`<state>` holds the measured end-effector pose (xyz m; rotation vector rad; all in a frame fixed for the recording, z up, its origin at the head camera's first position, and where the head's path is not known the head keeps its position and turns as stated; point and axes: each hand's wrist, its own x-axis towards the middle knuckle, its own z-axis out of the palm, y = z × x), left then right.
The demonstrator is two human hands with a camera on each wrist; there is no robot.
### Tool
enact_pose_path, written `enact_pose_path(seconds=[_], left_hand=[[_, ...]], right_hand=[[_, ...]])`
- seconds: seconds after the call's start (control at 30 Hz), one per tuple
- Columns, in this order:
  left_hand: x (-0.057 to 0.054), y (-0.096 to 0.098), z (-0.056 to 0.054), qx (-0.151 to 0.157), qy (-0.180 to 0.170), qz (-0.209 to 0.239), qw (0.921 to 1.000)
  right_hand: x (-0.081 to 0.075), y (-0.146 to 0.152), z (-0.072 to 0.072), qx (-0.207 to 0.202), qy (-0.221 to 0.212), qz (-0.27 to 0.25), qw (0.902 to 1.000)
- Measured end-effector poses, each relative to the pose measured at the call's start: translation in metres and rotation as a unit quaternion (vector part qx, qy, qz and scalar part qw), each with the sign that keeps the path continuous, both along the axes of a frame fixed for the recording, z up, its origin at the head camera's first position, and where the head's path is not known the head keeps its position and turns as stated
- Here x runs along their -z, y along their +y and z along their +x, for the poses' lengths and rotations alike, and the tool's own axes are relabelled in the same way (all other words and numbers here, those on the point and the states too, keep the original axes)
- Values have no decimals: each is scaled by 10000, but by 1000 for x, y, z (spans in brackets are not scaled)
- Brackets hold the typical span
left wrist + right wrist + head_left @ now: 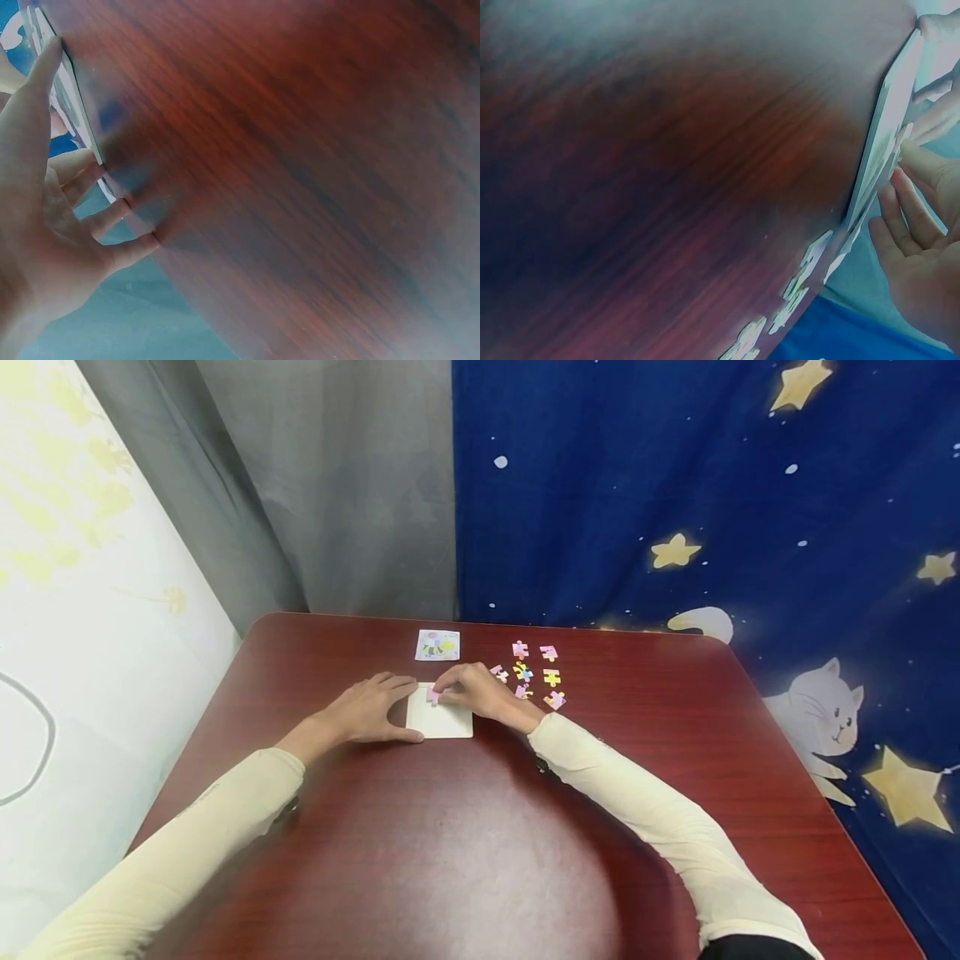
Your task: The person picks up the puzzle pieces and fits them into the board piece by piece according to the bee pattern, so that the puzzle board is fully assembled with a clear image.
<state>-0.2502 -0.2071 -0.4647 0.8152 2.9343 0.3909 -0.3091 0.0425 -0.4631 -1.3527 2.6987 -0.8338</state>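
A square white puzzle board [444,723] lies on the table with a raised rim. My left hand [366,710] is spread at its left side, the thumb at the near left corner and the fingertips by the far left one. In the left wrist view, the thumb and index finger touch the board's edge [75,94], while the other fingertips rest on the tabletop. My right hand [483,693] reaches over the board from the right. Its thumb and fingers pinch a pink jigsaw piece [432,696] near the board's far left corner, partly covering it.
Several loose jigsaw pieces [552,677] lie in rough rows to the right of the board. Behind the board is a small picture card [438,646] with a bee on it. Curtains hang past the far edge of the dark red table [360,852].
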Motion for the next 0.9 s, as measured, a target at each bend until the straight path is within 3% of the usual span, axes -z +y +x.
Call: enact_pose_path(seconds=[0.57,0.9], left_hand=[[-5,3,-3,44,0,-65,10000],[-3,2,-5,43,-63,-126,9999]], right_hand=[[3,-15,1,141,274,408,9987],[6,-24,-2,232,130,459,9986]])
